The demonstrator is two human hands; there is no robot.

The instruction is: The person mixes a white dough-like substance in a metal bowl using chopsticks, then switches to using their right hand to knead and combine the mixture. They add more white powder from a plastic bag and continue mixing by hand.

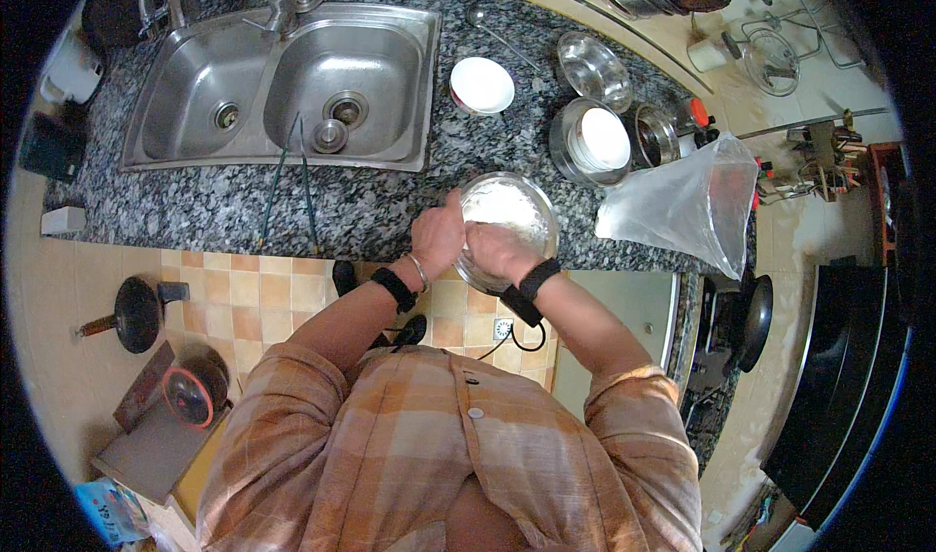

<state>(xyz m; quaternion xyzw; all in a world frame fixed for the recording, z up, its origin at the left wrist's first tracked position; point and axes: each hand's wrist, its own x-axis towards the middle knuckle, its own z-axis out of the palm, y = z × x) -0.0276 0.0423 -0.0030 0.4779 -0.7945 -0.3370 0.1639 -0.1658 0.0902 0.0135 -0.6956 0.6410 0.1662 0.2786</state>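
Observation:
A round metal bowl (548, 222) holding white, floury stuff (509, 201) sits at the front edge of the counter. My left hand (439, 237) is closed on the left side of its rim. Inside the bowl is my right hand (499, 252), its fingers curled down into the white stuff; the fingertips and anything between them are hidden. Both wrists wear dark bands, and a bracelet circles the left one.
On the left is a double steel sink (429, 84), with long dark tongs (308, 186) lying across its front edge. A white bowl (482, 86), a ladle (502, 37), a steel basin (595, 69), a pot with stacked white bowls (598, 140) and a clear plastic bag (682, 201) stand around.

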